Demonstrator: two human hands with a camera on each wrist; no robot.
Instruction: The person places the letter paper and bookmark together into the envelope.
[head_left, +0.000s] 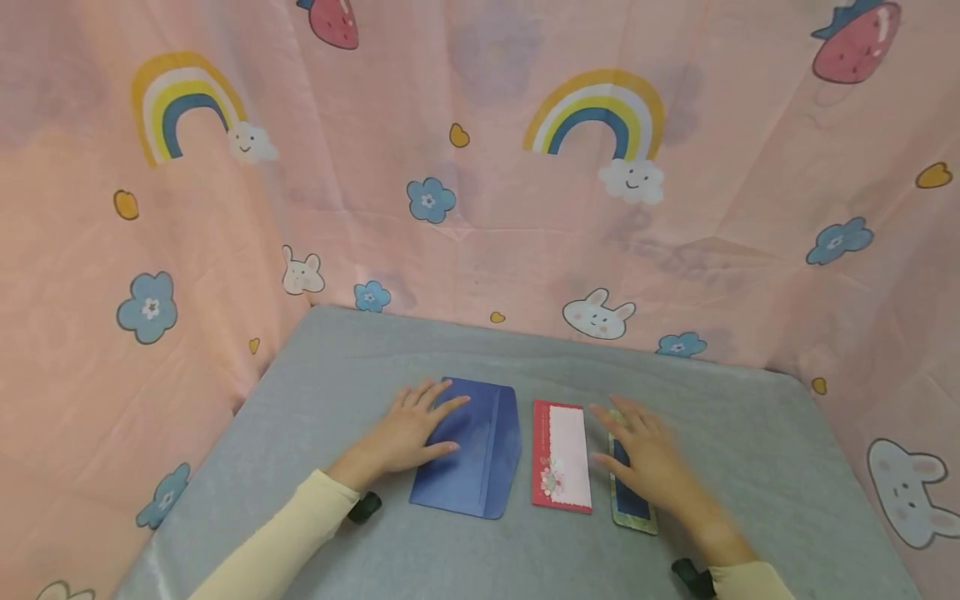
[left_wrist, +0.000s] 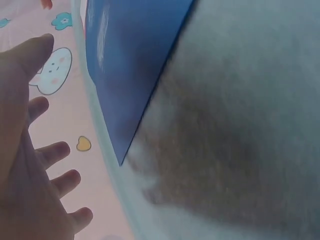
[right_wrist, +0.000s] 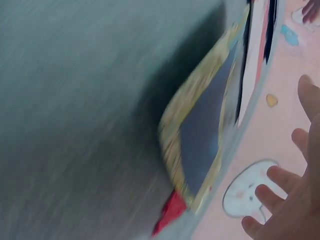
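Observation:
A blue envelope [head_left: 468, 475] lies on the grey cloth, its flap side to the right. Over the envelope's left part hovers my left hand [head_left: 408, 429], fingers spread and holding nothing; its shadow falls on the cloth in the left wrist view. To the right of the envelope is a red-bordered card [head_left: 567, 454] with a pale panel and printed flowers. Beside it lies a flat oblong item [head_left: 632, 507] with a yellow-green patterned border and dark blue middle. My right hand [head_left: 651, 458], spread and empty, is above that item and partly hides it.
A grey cloth [head_left: 450, 558] covers the table. Pink curtains [head_left: 480, 258] with printed rainbows and rabbits stand around its back and sides. A small red piece [right_wrist: 171, 212] shows at the end of the oblong item in the right wrist view.

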